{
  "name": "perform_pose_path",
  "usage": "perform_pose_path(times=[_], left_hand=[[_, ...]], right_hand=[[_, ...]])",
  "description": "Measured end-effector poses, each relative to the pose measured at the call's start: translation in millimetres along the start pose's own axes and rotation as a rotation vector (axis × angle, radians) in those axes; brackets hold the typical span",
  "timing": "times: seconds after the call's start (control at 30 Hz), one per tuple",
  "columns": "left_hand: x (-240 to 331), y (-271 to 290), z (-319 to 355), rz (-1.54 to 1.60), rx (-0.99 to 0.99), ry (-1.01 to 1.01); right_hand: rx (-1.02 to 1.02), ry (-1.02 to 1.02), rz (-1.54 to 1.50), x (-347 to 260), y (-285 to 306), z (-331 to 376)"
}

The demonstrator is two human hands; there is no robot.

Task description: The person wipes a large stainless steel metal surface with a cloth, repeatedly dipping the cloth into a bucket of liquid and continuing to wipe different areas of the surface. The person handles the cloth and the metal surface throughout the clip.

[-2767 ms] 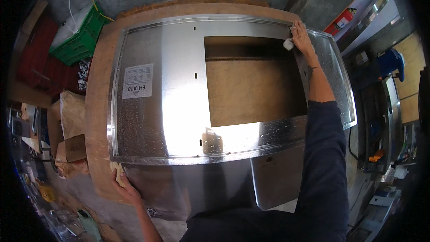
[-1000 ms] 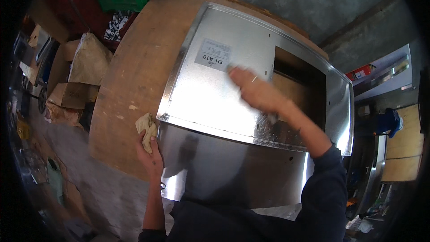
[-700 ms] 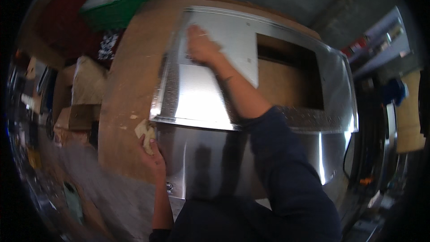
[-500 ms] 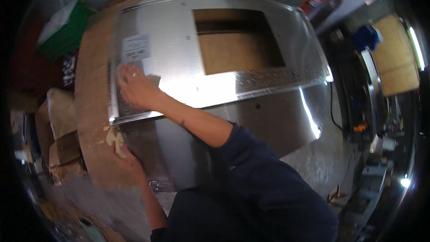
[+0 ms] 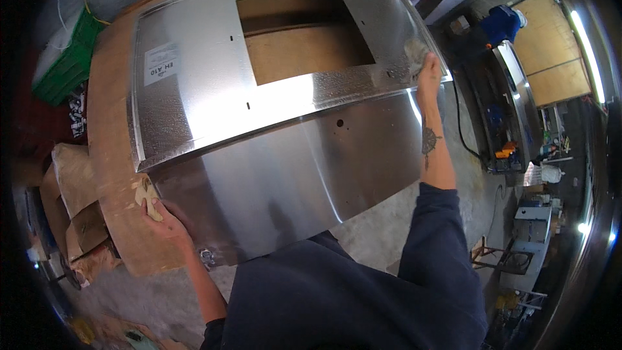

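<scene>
A large stainless-steel hood-like piece [image 5: 285, 162] with a rectangular opening lies before me, its upper face beaded with droplets. My right hand [image 5: 428, 79] reaches to the far right end of that face. It is closed on a greyish rag [image 5: 415, 56] pressed against the metal beside the raised rim. At the near left corner, my left hand [image 5: 165, 221] grips a cream-coloured cloth [image 5: 148, 199] next to the steel side. A white printed label [image 5: 161, 63] is stuck on the left part of the upper face.
The steel piece rests on a brown board-topped surface [image 5: 107, 123]. Cardboard [image 5: 74, 188] and a green crate [image 5: 68, 58] are at the left. A black cable [image 5: 463, 126] runs past the right end. Another person in blue [image 5: 502, 24] is at the far right.
My right hand has swept from the left end of the upper face to its right end with the rag. My left hand stays at the near left corner with the cloth. The view has shifted.
</scene>
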State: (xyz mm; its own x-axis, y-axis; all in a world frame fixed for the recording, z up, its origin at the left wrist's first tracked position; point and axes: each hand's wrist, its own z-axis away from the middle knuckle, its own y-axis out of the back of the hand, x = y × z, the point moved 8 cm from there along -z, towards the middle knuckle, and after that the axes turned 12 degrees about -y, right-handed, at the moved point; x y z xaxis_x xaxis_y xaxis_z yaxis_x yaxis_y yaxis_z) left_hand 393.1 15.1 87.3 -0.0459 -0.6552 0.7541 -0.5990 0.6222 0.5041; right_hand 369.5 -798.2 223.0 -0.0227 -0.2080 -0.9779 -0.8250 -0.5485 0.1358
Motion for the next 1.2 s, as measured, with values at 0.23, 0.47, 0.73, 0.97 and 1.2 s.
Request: perform_pose_path(times=[0.23, 0.47, 0.73, 0.97, 1.2], left_hand=[[-16, 2, 2, 0.083, 0.022, 0.08], [-22, 35, 2, 0.037, 0.145, 0.036], [53, 80, 28, -0.194, 0.245, -0.089], [117, 36, 107, -0.306, -0.15, -0.337], [158, -51, 136, -0.274, -0.607, -0.234]], right_hand=[[-0.26, -0.369, -0.651, -38, -30, 118], [0.304, -0.415, 0.129, 27, 118, 154], [-0.048, 0.222, 0.999, 52, 115, 99], [0.157, 0.297, 0.96, 124, 97, 56], [-0.474, 0.471, 0.71, 79, -49, 242]])
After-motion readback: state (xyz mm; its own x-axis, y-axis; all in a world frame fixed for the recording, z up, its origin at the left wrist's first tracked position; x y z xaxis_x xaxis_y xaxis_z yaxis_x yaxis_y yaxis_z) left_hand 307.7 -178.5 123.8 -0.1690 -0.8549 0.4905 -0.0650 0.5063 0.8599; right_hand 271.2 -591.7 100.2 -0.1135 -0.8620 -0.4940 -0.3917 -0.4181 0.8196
